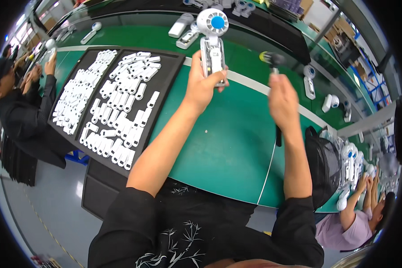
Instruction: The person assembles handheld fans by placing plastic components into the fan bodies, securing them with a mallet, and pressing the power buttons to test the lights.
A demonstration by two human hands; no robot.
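Note:
My left hand (198, 88) is wrapped round the handle of a white handheld fan (213, 50), held upright above the far side of the table. Its round head has a blue centre, and the handle's casing is open, with the inner parts showing. In my right hand (283, 102) is a small hammer (272, 58), raised to the right of the fan and apart from it. The hammer's head is dark with a yellow-green end, blurred by motion. Its black handle end sticks out below my fist.
Left of me, black trays (174, 73) hold many white casing parts. Beyond the green table (210, 147), more fans (309, 82) lie on a green belt (250, 58). A black mesh bag (319, 165) stands at right. Co-workers sit at both sides.

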